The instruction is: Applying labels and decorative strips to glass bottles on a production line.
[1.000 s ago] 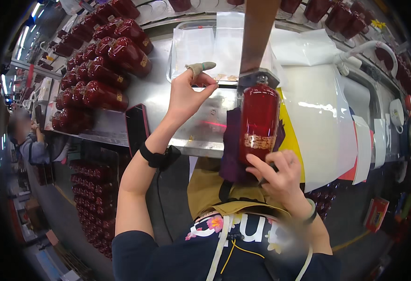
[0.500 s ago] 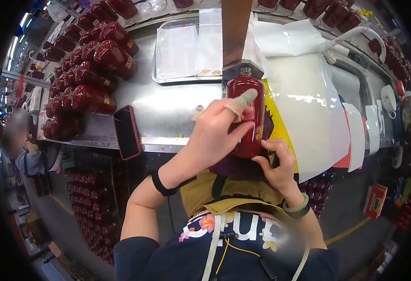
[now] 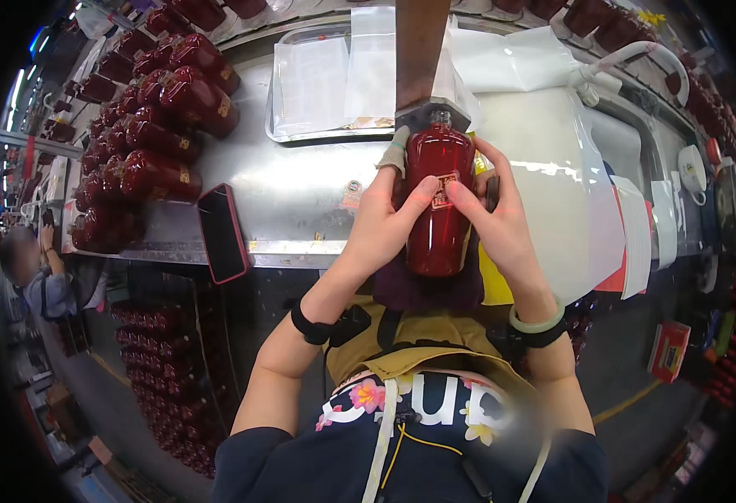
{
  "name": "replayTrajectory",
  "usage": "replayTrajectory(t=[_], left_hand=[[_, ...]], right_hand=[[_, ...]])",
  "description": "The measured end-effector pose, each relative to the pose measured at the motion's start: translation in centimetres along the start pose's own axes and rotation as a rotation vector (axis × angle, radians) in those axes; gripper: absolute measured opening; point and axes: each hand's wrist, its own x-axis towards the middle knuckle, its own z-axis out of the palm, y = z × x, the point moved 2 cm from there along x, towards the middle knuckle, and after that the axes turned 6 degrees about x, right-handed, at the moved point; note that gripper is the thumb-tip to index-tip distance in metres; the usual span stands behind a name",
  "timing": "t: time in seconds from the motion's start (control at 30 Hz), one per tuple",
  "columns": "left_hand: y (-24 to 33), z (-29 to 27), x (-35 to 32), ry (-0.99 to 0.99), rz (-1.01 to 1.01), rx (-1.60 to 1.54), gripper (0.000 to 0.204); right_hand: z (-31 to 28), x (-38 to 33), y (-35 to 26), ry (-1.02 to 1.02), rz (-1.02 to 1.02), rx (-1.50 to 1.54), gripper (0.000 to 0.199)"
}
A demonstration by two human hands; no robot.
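Observation:
A dark red glass bottle (image 3: 441, 239) lies on a dark purple cloth (image 3: 418, 285) at the bench's front edge, its clear neck pointing away from me. My left hand (image 3: 384, 205) grips its left side, with a knitted cover on one finger. Along the right side, my right hand (image 3: 502, 214) has its fingers wrapped round the glass. Both thumbs press on a small gold-and-red label (image 3: 443, 191) in the middle of the bottle's face. Something dark shows beside the right fingers; I cannot make it out.
Rows of red bottles (image 3: 162, 176) stand on the left of the metal bench (image 3: 301, 189). A phone (image 3: 223, 235) lies at its front edge. A tray (image 3: 301, 136) holds white sheets; a brown post (image 3: 420, 50) rises beyond the bottle. Plastic sheets (image 3: 539, 201) cover the right. Another person (image 3: 45, 277) is far left.
My left hand has moved from across the bottle to its left side, and my right hand has gone up its right side. The small label now shows on the face under both thumbs.

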Motion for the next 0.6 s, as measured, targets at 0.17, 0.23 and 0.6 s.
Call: replayTrajectory(t=[0.17, 0.23, 0.6], left_hand=[[0.22, -0.1, 0.06, 0.051, 0.098, 0.092, 0.074], [0.24, -0.13, 0.28, 0.063, 0.019, -0.048, 0.073], [0.07, 0.1, 0.26, 0.069, -0.043, -0.103, 0.07]], right_hand=[[0.03, -0.18, 0.1, 0.003, 0.119, 0.226, 0.07], [0.13, -0.25, 0.17, 0.013, 0.116, 0.216, 0.07], [0.71, -0.06, 0.48, 0.065, 0.127, 0.23, 0.066]])
